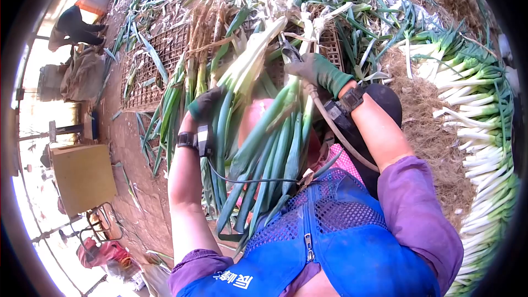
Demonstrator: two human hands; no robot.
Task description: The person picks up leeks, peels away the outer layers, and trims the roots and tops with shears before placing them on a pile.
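Note:
My left hand [205, 104], in a dark green glove, is wrapped round leafy green onion stalks [242, 77] whose white ends point up and away from me. Their long green leaves hang down over my lap. My right hand [311, 71], gloved in green, is closed round the handle of a metal nozzle tool [289, 49] at the white stalks. From it a hose [335, 126] runs down past my right forearm. More unpeeled onions with brown roots [206, 38] stand just beyond my left hand.
Brown plastic crates [159, 60] lie ahead among scattered leaves and peelings. A long row of white-stemmed onions [478, 148] curves along the right, beside a heap of brown roots [434, 148]. At left are a yellow board [83, 179], a chair frame and another person [80, 26].

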